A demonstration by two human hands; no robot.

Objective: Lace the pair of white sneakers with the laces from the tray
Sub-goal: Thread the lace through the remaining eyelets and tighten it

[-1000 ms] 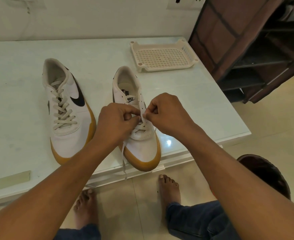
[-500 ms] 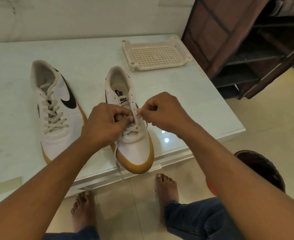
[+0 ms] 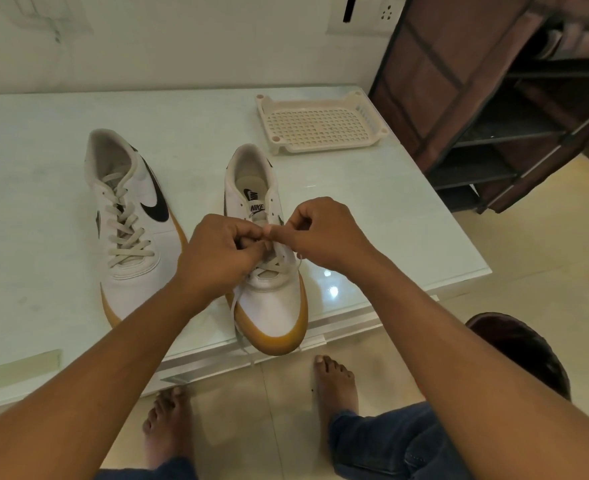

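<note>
Progress: We judge the task to be past halfway. One sneaker is fully laced and the other has only its lowest rows done.
Lace tail (image 3: 240, 336): One loose end hangs down over the near edge of the table (image 3: 43, 202).
Sneaker in work (image 3: 272, 313): It stands nearest us at the table's front edge, toe towards us. The lace (image 3: 269, 268) crosses just above the toe cap. The eyelets near the tongue label are bare.
Left hand (image 3: 222, 252): The fingers are curled tight, with thumb and forefinger pinching the lace over the middle of the tongue. The knuckles hide the exact eyelet.
Right hand (image 3: 324, 233): The fingers are curled too, and the thumb tip meets the left hand's fingertips on the same stretch of lace. A small loop of lace shows just beneath the palm. We cannot tell whether the tip is already through a hole.
Laced sneaker (image 3: 126, 285): It lies to the left of the one in work and apart from it, with rows of lace running up to the collar. Neither hand touches it.
Tray (image 3: 324, 147): It sits at the far right of the table, well apart from both hands. By our reading, both laces are out of it.
Left to do: We judge that the upper rows of the near sneaker remain, and then the loose ends need evening out.
</note>
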